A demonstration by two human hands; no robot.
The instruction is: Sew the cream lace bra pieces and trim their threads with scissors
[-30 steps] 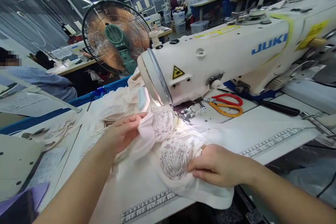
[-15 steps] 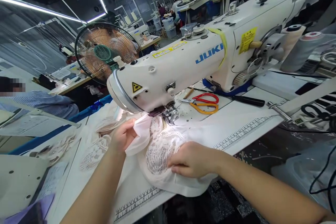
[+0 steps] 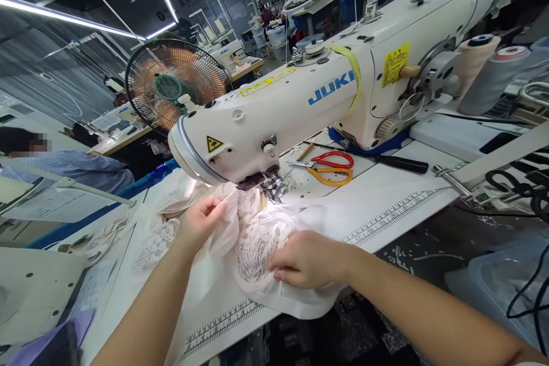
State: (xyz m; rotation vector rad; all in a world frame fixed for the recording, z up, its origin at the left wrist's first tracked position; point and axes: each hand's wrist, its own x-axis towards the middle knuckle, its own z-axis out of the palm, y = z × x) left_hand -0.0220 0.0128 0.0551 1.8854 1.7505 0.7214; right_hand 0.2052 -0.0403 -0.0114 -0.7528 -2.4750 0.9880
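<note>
A white JUKI sewing machine (image 3: 300,108) stands across the table. Under its presser foot (image 3: 271,186) lies a cream lace garment (image 3: 261,240). My left hand (image 3: 201,223) pinches a fold of the thin fabric just left of the needle. My right hand (image 3: 306,259) lies on the lace at the table's near edge, fingers curled and pressing the cloth down.
Red and orange scissors (image 3: 328,167) and a black-handled tool (image 3: 397,163) lie behind the foot. A ruler strip (image 3: 386,218) runs along the table (image 3: 403,194). A fan (image 3: 174,86) stands behind the machine. Thread cones (image 3: 493,77) sit at right. A person in a striped shirt (image 3: 72,166) sits at left.
The view swung right and drew back, showing more of the machine. My left hand shifted from a loose hold to a pinch on the fabric fold near the needle. My right hand stayed on the lace.
</note>
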